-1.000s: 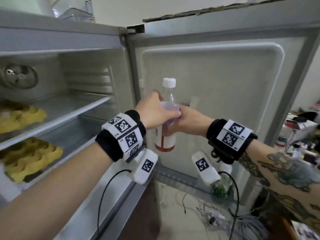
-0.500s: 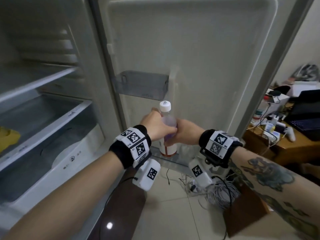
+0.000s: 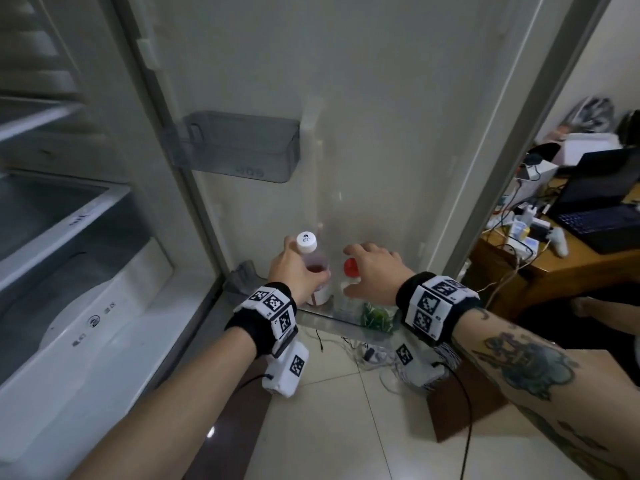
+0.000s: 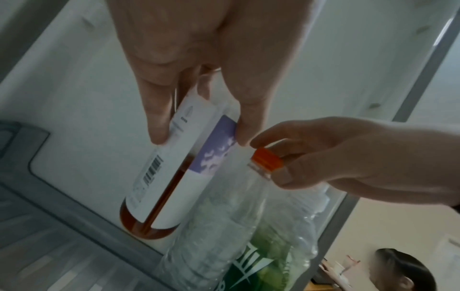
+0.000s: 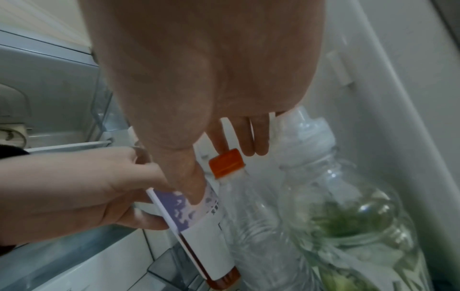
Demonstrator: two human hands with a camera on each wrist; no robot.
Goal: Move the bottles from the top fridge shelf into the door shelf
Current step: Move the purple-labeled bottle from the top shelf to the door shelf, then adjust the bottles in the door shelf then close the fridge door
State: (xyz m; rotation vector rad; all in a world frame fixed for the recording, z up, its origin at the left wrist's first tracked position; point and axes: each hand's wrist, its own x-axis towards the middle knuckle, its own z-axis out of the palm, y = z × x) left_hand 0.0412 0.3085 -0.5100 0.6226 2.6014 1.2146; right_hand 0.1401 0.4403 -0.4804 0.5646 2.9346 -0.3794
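Observation:
My left hand (image 3: 304, 268) (image 4: 204, 135) (image 5: 137, 196) grips a white-capped bottle (image 3: 322, 292) (image 4: 174, 173) (image 5: 211, 236) with a white and purple label and reddish-brown drink. Its base is down in the bottom door shelf (image 3: 322, 317) (image 4: 74, 216), slightly tilted. Whether it rests there is unclear. My right hand (image 3: 363, 268) (image 4: 271, 157) (image 5: 221, 173) hovers beside it, fingers loosely spread around the orange cap of a clear bottle (image 3: 350, 266) (image 4: 224, 216) (image 5: 248, 216) standing in the same shelf. I cannot see a firm grip on that cap.
A clear bottle with a green label (image 3: 377, 315) (image 5: 348, 216) stands right of the orange-capped one. A small grey door bin (image 3: 242, 147) hangs higher up. Fridge shelves and a drawer (image 3: 86, 306) lie left; a desk with a laptop (image 3: 588, 209) right. Cables (image 3: 363, 355) cover the floor.
The bottle came down from mid-door height into the bottom door shelf. My right hand let go of it and shifted right, over the orange-capped bottle.

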